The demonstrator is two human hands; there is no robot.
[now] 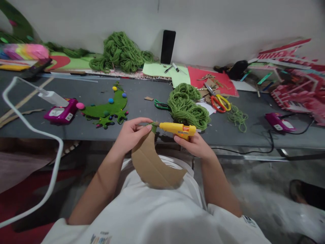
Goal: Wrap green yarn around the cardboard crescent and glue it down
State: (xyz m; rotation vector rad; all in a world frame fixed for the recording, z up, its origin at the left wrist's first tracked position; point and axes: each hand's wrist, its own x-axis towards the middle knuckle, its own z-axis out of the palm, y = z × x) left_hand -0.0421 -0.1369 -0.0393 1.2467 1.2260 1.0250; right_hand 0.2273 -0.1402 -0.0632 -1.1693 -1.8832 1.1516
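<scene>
My left hand (135, 132) pinches the upper tip of a brown cardboard crescent (154, 166), which hangs down in front of my white shirt. A short band of green yarn (153, 128) wraps that tip. In my right hand (194, 144) is a yellow glue gun (175, 128), its nozzle pointing left and close to the yarn-wrapped tip; whether it touches cannot be made out. A small orange light glows on the gun. Just beyond the gun lies a looped bundle of green yarn (188, 105) on the dark table (142, 88).
A finished-looking green crescent (104, 108) with pompoms lies left, beside a purple power box (62, 112) with a white cable. Scissors (220, 102) rest right of the yarn. A green-handled cutter (161, 105), a phone (168, 46), more yarn (123, 52) and another purple box (279, 122) are around.
</scene>
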